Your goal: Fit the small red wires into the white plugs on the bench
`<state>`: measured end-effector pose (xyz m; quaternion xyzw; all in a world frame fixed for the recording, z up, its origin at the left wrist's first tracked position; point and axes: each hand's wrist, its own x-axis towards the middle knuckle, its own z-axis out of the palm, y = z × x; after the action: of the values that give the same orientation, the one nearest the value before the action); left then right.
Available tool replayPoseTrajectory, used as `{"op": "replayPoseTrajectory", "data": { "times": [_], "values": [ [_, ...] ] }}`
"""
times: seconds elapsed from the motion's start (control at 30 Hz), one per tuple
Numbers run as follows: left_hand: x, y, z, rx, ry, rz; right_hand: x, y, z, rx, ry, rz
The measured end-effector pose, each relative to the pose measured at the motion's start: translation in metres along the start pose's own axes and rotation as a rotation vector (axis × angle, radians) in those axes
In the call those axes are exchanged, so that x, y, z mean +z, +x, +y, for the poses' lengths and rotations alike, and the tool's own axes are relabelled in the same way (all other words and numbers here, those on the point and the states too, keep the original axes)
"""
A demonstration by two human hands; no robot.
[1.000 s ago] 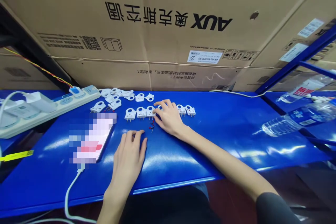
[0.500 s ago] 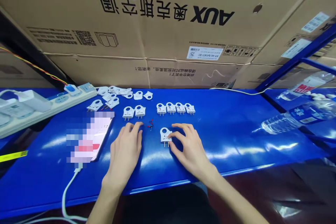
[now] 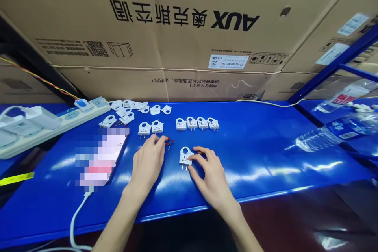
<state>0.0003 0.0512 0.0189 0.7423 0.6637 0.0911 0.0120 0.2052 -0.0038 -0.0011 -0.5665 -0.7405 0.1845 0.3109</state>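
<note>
My right hand [image 3: 210, 177] grips a white two-pin plug with a ring-shaped handle [image 3: 184, 159], thumb and fingers at its right side. The plug's pins point towards me. My left hand [image 3: 147, 161] is palm down over the blue surface [image 3: 251, 157], fingers bent and apart. Its foremost fingertip reaches a few tiny red-and-black parts with thin wire legs [image 3: 169, 142]; whether it presses on one is too small to tell. Just beyond the left hand stand two similar plugs [image 3: 144, 129]. Several more plugs [image 3: 191, 123] form a row farther back.
Loose white plug pieces [image 3: 126, 106] lie in a pile at the back left. Nearby are a power strip [image 3: 72, 116] and a cabled phone [image 3: 110, 157], partly blurred. Water bottles [image 3: 333, 132] lie at the right. A large cardboard box [image 3: 177, 47] stands behind.
My left hand has moved right and slightly forward, up to the small red-and-black parts. My right hand still holds the plug, which is now tilted a little.
</note>
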Motion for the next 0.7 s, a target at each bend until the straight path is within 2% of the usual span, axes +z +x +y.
{"op": "replayPoseTrajectory", "data": {
  "times": [0.27, 0.4, 0.5, 0.57, 0.7],
  "values": [
    [0.001, -0.006, -0.004, -0.049, -0.103, 0.004, -0.001, 0.000, 0.002, -0.017, -0.019, -0.016],
    [0.000, -0.012, -0.004, -0.042, -0.168, 0.056, -0.001, 0.000, 0.002, -0.030, -0.032, -0.013],
    [0.000, -0.021, 0.003, -0.088, -0.373, 0.140, -0.002, 0.000, 0.000, -0.020, -0.019, -0.024],
    [0.001, -0.029, 0.011, -0.113, -0.598, 0.141, -0.003, 0.001, -0.002, -0.007, -0.009, -0.034],
    [0.001, -0.042, 0.024, -0.162, -0.981, -0.056, -0.006, 0.001, -0.007, -0.014, 0.032, -0.034]
  ]
}}
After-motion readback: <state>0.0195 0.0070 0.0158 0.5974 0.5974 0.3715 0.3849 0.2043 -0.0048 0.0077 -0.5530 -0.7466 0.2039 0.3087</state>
